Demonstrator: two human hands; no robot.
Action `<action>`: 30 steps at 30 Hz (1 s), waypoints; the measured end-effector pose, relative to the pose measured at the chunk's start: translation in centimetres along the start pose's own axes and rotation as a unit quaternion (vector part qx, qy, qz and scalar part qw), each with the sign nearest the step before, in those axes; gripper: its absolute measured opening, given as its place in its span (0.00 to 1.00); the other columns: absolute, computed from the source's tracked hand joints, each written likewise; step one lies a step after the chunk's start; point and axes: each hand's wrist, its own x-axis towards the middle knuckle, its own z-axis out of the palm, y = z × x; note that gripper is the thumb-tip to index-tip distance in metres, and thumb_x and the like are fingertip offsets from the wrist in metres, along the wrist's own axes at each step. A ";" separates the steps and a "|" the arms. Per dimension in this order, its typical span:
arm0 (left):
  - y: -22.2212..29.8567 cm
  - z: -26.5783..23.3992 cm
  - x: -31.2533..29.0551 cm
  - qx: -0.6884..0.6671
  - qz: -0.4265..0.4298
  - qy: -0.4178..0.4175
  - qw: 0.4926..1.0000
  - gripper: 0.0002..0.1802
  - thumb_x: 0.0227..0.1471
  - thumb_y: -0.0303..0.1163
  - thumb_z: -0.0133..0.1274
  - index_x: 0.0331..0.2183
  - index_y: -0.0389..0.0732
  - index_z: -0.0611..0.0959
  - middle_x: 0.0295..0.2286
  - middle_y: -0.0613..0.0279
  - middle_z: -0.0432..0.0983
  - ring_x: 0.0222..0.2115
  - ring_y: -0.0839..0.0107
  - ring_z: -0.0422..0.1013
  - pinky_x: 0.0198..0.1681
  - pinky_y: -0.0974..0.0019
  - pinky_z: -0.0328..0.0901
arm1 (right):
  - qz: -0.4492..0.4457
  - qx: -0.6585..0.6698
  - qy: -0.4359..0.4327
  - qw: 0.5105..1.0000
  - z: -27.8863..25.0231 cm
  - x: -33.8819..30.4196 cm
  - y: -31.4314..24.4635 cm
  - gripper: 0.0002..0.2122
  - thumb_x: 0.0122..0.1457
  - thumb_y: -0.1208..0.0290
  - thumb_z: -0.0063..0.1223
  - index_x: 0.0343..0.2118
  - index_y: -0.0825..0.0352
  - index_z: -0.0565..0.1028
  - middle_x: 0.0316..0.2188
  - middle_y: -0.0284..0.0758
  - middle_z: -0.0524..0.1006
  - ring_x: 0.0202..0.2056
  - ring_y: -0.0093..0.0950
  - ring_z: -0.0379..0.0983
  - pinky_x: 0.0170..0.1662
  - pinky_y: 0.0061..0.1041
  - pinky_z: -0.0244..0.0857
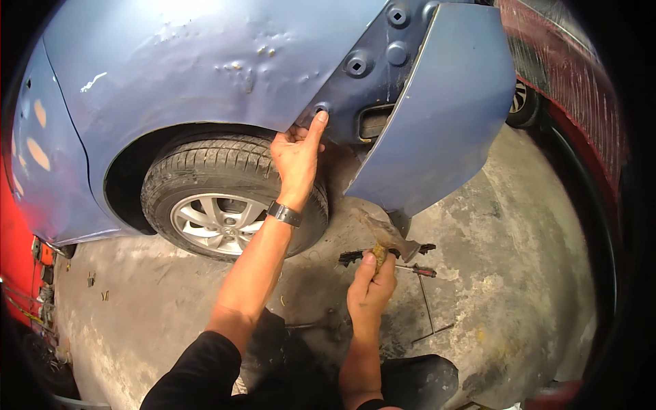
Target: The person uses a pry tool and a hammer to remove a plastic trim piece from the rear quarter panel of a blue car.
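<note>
A blue car body panel (184, 75) with dents and small chipped spots arches over a wheel (225, 184). My left hand (298, 154) is at the panel's lower rear corner beside the wheel. Its thumb points up against the metal, while the other fingers curl at the edge, partly hidden. In my right hand (371, 290) is a hammer (389, 236), gripped by its yellowish handle low over the floor, its worn metal head tilted. Beside the corner, a blue bumper cover (444, 109) stands away from the body, baring a darker inner section (376, 68) with square holes.
On the stained concrete floor (519, 246) lie a screwdriver (424, 271), a black plastic strip (352, 257) and a thin metal T-shaped rod (428, 314). A red car under plastic sheeting (567, 75) stands at the right. Another red surface (19, 239) borders the left.
</note>
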 end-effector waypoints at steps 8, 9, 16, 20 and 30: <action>-0.2 -0.8 -0.1 -0.019 -0.019 -0.033 0.999 0.22 0.52 0.43 0.68 0.36 0.35 0.80 0.23 0.71 0.71 0.18 0.81 0.68 0.22 0.77 0.65 | 0.026 0.004 0.005 1.000 0.9 -0.2 0.1 0.12 0.70 0.66 0.43 0.39 0.71 0.71 0.19 0.28 0.69 0.19 0.16 0.62 0.23 0.21 0.56; -0.1 -1.7 -0.6 -0.020 -0.045 -0.048 0.998 0.20 0.54 0.42 0.67 0.36 0.35 0.79 0.24 0.70 0.72 0.20 0.81 0.69 0.23 0.77 0.65 | 0.021 -0.012 0.007 1.000 1.1 0.0 -0.2 0.11 0.70 0.66 0.43 0.39 0.72 0.71 0.19 0.29 0.69 0.19 0.17 0.62 0.24 0.21 0.57; 1.0 -10.2 -12.0 -0.018 -0.302 -0.175 0.937 0.11 0.61 0.31 0.58 0.42 0.37 0.76 0.30 0.69 0.76 0.27 0.80 0.73 0.33 0.75 0.67 | -0.082 -0.078 0.032 0.993 6.1 4.8 -1.2 0.12 0.68 0.69 0.48 0.46 0.75 0.70 0.27 0.40 0.78 0.26 0.30 0.75 0.32 0.28 0.68; 1.0 -12.1 -13.3 -0.035 -0.163 -0.241 0.956 0.11 0.59 0.24 0.58 0.43 0.36 0.77 0.31 0.69 0.77 0.31 0.83 0.72 0.37 0.77 0.66 | -0.151 -0.099 0.078 0.981 9.1 6.8 -1.5 0.12 0.68 0.70 0.48 0.46 0.75 0.70 0.28 0.41 0.78 0.26 0.32 0.75 0.32 0.29 0.68; -0.8 -15.5 -11.0 -0.060 -0.208 -0.198 0.956 0.05 0.60 0.23 0.56 0.39 0.35 0.79 0.30 0.69 0.75 0.30 0.82 0.71 0.36 0.75 0.68 | -0.212 -0.149 0.171 0.951 14.1 9.5 -2.0 0.12 0.68 0.73 0.47 0.48 0.76 0.68 0.22 0.39 0.74 0.19 0.32 0.69 0.24 0.29 0.63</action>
